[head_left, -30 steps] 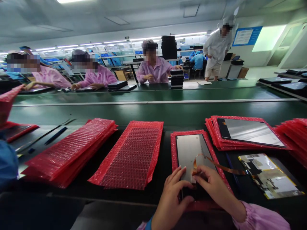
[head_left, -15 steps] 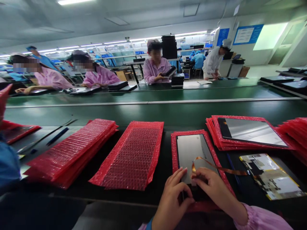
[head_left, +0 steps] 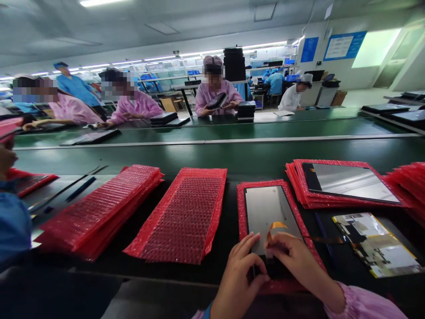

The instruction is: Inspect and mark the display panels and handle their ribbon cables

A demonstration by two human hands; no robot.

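grey display panel (head_left: 265,206) flat on red bubble wrap (head_left: 241,208); orange flex cable (head_left: 275,226) arched over near end.
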